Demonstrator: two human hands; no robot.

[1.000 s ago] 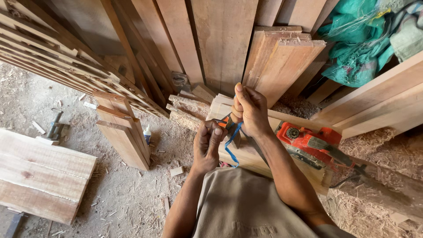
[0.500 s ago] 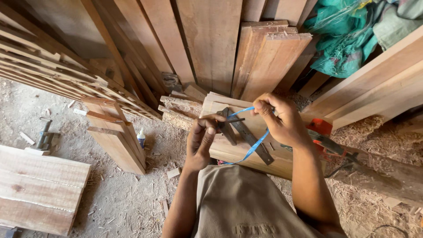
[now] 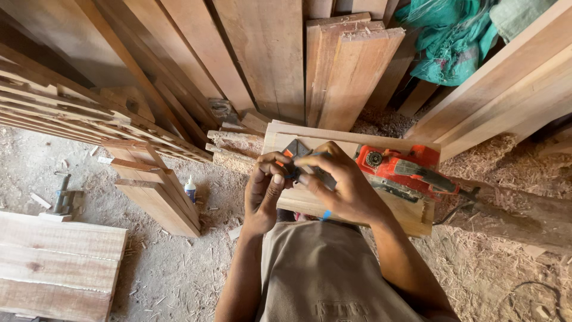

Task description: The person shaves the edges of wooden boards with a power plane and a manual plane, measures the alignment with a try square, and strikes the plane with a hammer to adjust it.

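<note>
My left hand (image 3: 264,192) and my right hand (image 3: 344,186) meet over a pale wooden board (image 3: 280,134) in front of me. Between the fingers sits a small dark grey flat piece (image 3: 296,149), tilted, with a thin blue strip (image 3: 325,215) whose end pokes out below my right palm. My left fingers pinch the grey piece from the left. My right hand curls over it and the strip from the right, hiding most of both. An orange power planer (image 3: 405,170) lies on the board just right of my right hand.
Long planks (image 3: 268,59) lean against the back wall. A wooden trestle (image 3: 156,194) stands at the left with a small glue bottle (image 3: 190,189) beside it. Stacked boards (image 3: 53,262) lie at the lower left, and a green cloth (image 3: 459,45) hangs at the upper right. Sawdust covers the ground.
My hands have come closer together over the board. The blue strip, stretched out half a second ago, is now mostly tucked under my right hand. The view has shifted, showing more of the planer.
</note>
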